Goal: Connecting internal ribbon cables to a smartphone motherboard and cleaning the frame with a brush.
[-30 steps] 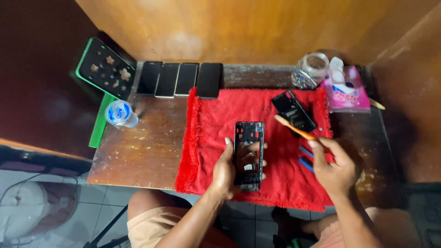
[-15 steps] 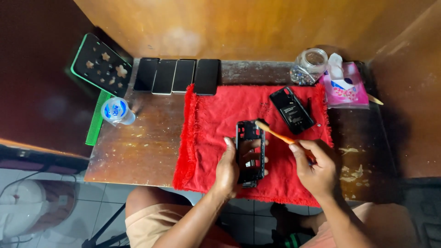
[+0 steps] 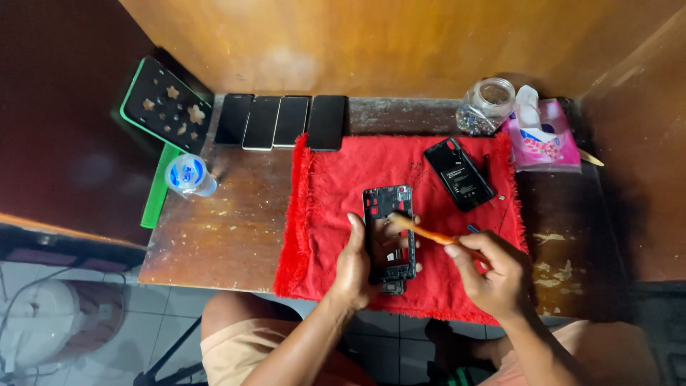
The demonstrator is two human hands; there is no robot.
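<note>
Two hands over red cloth [image 3: 336,207]: left hand [image 3: 357,264] clasps opened phone frame [image 3: 388,236], lower edge hidden; right hand [image 3: 493,275] pinches orange-handled brush [image 3: 429,232], bristles indistinct against frame.

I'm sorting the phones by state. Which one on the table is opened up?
The phone frame on the red cloth, steadied by the left hand: its insides show. The four phones along the back stay closed.

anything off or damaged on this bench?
The phone frame in the left hand is stripped open, innards exposed, while the right hand works an orange-handled tool over it. A second phone lies askew on the red cloth. No spills.
</note>
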